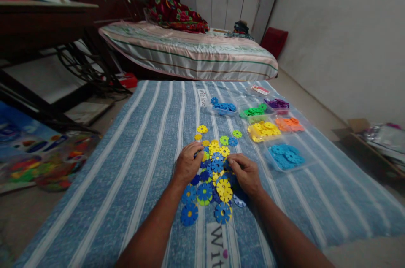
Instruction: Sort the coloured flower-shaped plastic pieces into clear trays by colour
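Observation:
A heap of flat plastic flower-shaped discs (215, 175), mostly blue and yellow with a few green, lies on a blue-and-white striped cloth (139, 166). My left hand (187, 163) rests on the heap's left side with its fingers curled over discs. On the right side of the heap, my right hand (246, 173) has its fingers bent down, pinching among the discs. What each hand grips is hidden under the fingers.
Clear trays of sorted discs stand at the right: light blue (286, 156), yellow (264, 131), orange (289, 124), green (255, 112), purple (277, 104), dark blue (224, 107). A bed (190, 50) lies beyond. A toy bag (50, 162) is at left.

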{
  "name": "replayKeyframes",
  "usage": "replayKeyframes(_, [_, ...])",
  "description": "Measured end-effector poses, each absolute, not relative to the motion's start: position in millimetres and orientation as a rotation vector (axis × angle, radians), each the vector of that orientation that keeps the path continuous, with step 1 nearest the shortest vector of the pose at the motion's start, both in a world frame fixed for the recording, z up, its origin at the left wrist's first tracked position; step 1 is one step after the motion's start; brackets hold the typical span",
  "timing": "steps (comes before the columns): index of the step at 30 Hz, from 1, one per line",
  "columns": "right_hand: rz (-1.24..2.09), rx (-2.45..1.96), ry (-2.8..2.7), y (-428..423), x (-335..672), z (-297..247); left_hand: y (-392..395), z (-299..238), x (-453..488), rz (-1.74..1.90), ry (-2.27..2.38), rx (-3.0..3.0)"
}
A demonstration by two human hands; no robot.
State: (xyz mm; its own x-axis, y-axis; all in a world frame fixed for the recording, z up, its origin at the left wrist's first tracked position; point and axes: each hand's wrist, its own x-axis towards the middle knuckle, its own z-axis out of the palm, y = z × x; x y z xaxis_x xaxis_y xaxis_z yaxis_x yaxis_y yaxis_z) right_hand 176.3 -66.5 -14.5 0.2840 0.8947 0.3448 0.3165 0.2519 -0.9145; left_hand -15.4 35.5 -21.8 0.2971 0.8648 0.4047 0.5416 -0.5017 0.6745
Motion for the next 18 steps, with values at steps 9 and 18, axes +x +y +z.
replayKeyframes(9, [0.604,-1.355,-1.139,-66.9,180.9,-15.3,33.1,-18.7,-15.2,1.076,1.233,2.122])
replayKeyframes(18, [0.620,-1.376,-1.200,-66.8,182.3,-20.4,31.8,-18.0,-15.3,1.075,1.228,2.151])
